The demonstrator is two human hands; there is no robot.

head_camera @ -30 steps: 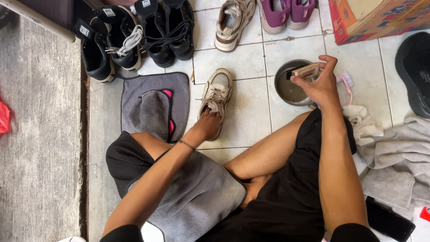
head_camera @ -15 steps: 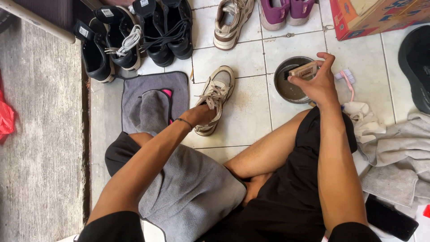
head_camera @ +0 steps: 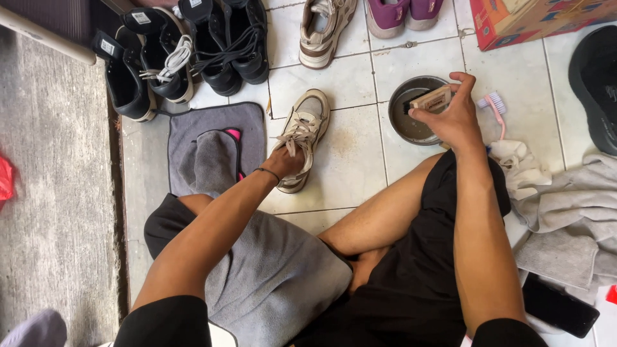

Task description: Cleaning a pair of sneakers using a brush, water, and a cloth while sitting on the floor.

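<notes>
Grey towel (head_camera: 218, 128) by black boots (head_camera: 193, 51) flanks the beige lace-up sneaker (head_camera: 302, 138) that the left hand (head_camera: 286, 164) clasps mid-floor, while the right hand (head_camera: 453, 115) pinches a wooden scrub brush (head_camera: 429, 99) over the round metal bowl (head_camera: 405, 125), best wetted lightly.

Left hand (head_camera: 287, 162) has shifted from the beige sneaker's (head_camera: 303, 136) lower end up into its opening.
</notes>
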